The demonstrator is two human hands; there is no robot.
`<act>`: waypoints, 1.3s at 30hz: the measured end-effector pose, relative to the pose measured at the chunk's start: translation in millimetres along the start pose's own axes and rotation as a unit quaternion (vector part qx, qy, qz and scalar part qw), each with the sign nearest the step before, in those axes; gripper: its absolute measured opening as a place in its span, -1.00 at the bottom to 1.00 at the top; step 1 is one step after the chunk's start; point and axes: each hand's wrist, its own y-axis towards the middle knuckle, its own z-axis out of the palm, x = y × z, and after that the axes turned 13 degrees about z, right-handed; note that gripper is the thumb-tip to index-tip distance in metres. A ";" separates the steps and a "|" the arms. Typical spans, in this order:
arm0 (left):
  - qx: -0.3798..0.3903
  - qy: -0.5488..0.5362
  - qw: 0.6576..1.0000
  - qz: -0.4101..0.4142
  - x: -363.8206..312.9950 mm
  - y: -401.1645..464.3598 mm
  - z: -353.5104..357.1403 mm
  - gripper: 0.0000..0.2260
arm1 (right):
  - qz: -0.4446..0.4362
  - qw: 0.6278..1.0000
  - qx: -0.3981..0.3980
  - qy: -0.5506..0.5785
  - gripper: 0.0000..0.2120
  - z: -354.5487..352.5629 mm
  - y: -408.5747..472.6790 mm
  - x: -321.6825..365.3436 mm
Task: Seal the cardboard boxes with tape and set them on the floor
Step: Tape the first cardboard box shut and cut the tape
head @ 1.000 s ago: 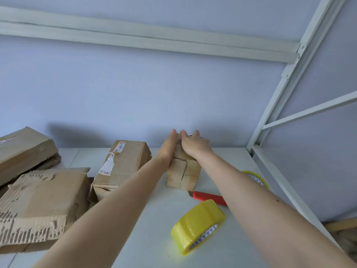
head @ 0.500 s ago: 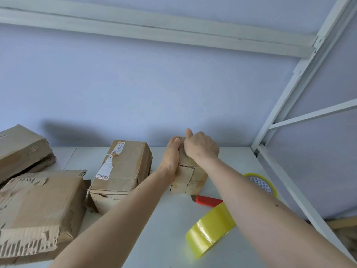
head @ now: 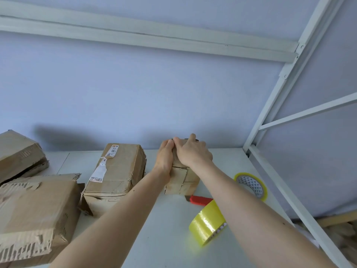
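A small cardboard box point(head: 181, 181) stands at the back of the white table point(head: 164, 238). My left hand point(head: 165, 158) presses flat against the box's left side near the top. My right hand point(head: 191, 152) lies over the top of the box with its fingers curled around the far edge. A yellow tape roll point(head: 207, 223) lies on its side near my right forearm. A second tape roll point(head: 251, 185) lies flat to the right. A red utility knife point(head: 199, 200) lies just in front of the small box, partly hidden by my right arm.
A labelled cardboard box point(head: 116, 175) stands left of the small one. A torn box point(head: 32, 215) fills the front left, another box point(head: 17, 153) sits behind it. A white metal frame point(head: 274, 105) rises along the table's right edge.
My right hand has closed further over the box's top, and my left hand has slid up its left side. The view has shifted slightly.
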 end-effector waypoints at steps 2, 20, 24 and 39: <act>0.002 0.010 1.000 -0.010 -2.0 -4.1 -0.4 -0.77 | -0.007 0.999 -0.033 -0.002 -0.38 4.4 -6.7 -1.8; 0.038 0.056 0.989 -0.130 -55.9 -81.8 -44.3 -0.40 | -0.169 0.981 -0.039 0.080 -0.38 -26.4 -86.5 -19.3; 0.053 0.127 0.991 -0.003 -58.2 -110.2 -50.1 -0.40 | -0.139 0.986 -0.011 0.088 -0.38 -28.2 -90.8 -5.0; -0.042 0.097 0.994 0.004 -29.3 -182.9 -70.8 -0.75 | -0.183 0.983 -0.023 -0.002 -0.35 23.9 -154.9 -27.9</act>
